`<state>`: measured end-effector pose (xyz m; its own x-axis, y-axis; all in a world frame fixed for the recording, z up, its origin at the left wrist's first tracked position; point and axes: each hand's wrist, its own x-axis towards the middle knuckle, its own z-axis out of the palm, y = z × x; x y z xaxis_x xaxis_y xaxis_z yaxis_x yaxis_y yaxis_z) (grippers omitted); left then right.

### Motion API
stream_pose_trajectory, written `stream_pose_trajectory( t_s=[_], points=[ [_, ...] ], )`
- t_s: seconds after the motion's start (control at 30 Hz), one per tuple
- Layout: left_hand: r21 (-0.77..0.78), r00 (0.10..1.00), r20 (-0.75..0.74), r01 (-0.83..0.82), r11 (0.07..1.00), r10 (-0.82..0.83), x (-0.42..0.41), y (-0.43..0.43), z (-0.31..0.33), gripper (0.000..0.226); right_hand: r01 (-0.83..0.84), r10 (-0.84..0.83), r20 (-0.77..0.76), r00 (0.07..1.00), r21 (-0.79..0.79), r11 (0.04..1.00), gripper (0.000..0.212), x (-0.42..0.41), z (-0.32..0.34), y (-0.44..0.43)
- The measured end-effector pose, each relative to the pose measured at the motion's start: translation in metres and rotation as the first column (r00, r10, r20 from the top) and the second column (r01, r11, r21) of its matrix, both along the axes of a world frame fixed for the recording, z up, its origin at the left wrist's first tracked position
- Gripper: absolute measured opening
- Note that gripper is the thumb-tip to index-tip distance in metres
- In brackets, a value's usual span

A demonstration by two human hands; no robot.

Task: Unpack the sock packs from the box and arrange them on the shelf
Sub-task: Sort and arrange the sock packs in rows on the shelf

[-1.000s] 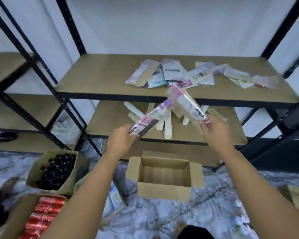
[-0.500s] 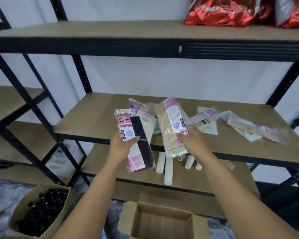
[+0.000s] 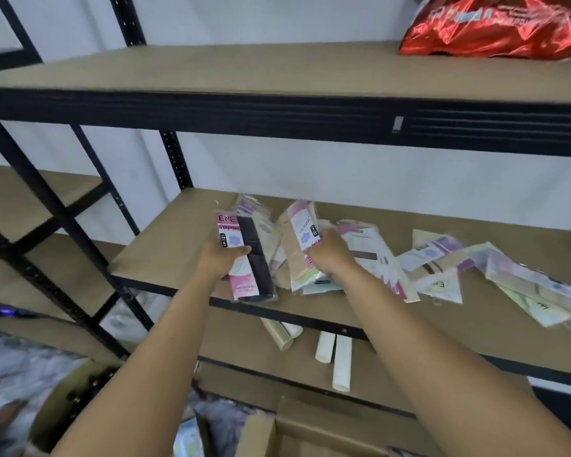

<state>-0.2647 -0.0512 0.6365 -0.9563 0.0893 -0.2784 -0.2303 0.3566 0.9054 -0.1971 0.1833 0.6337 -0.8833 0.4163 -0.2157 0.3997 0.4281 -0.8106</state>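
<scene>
Glossy flat sock pack (image 3: 244,258) in left hand (image 3: 223,263); right hand (image 3: 330,255) w/ another.

Sock packs (image 3: 442,258) on middle shelf (image 3: 165,245) (box (image 3: 310,430) below, in front)

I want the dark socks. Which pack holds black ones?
The pack in the left hand: it shows a black strip, the others look pale.

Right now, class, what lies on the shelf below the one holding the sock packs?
On the lower shelf, pale tubes lie loose near its front. The sock shelf and both arms cover the rest, so anything further back cannot be seen.
</scene>
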Motion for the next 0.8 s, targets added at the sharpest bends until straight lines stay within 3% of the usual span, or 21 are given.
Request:
stream_pose_trajectory(
  t_s=[0.13, 0.2, 0.27, 0.33, 0.43, 0.57, 0.63, 0.73, 0.8],
  points=[
    [-0.051, 0.998, -0.025, 0.05, 0.997, -0.051, -0.029, -0.005, -0.008, 0.032, 0.003, -0.01, 0.073, 0.997, 0.098, 0.995, 0.031, -0.027, -0.005, -0.01],
    [-0.12, 0.992, -0.058, 0.103, 0.987, -0.11, -0.039, -0.007, -0.015, 0.039, -0.015, -0.024, 0.127, 0.992, 0.299, 0.954, 0.044, -0.033, -0.009, -0.016],
    [-0.412, 0.982, -0.082, 0.122, 0.903, -0.17, -0.044, -0.008, -0.025, 0.066, -0.077, -0.054, 0.22, 0.974, 0.543, 0.836, 0.058, -0.029, -0.011, -0.023],
    [-0.668, 0.975, -0.105, 0.078, 0.74, -0.197, -0.044, -0.008, -0.038, 0.095, -0.136, -0.037, 0.248, 0.968, 0.642, 0.755, 0.054, -0.027, -0.018, -0.029],
    [-0.688, 0.953, -0.12, 0.122, 0.715, -0.278, -0.039, -0.005, -0.051, 0.077, -0.177, 0.006, 0.258, 0.966, 0.648, 0.741, 0.047, -0.024, -0.03, -0.03],
    [-0.743, 0.913, -0.235, 0.053, 0.667, -0.334, -0.033, 0.001, -0.055, 0.065, -0.125, 0.06, 0.117, 0.991, 0.704, 0.699, 0.045, -0.011, -0.034, -0.027],
    [-0.722, 0.879, -0.293, 0.055, 0.689, -0.377, -0.029, 0.009, -0.052, 0.059, -0.091, 0.09, 0.038, 0.995, 0.694, 0.714, 0.044, -0.001, -0.032, -0.024],
    [-0.709, 0.853, -0.21, 0.203, 0.675, -0.478, -0.025, 0.017, -0.05, 0.054, -0.057, 0.161, -0.085, 0.983, 0.696, 0.716, 0.039, 0.024, -0.03, -0.019],
    [-0.739, 0.853, -0.197, 0.195, 0.645, -0.483, -0.017, 0.024, -0.045, 0.057, -0.026, 0.206, -0.17, 0.964, 0.71, 0.704, 0.035, 0.047, -0.03, -0.015]
  ],
)
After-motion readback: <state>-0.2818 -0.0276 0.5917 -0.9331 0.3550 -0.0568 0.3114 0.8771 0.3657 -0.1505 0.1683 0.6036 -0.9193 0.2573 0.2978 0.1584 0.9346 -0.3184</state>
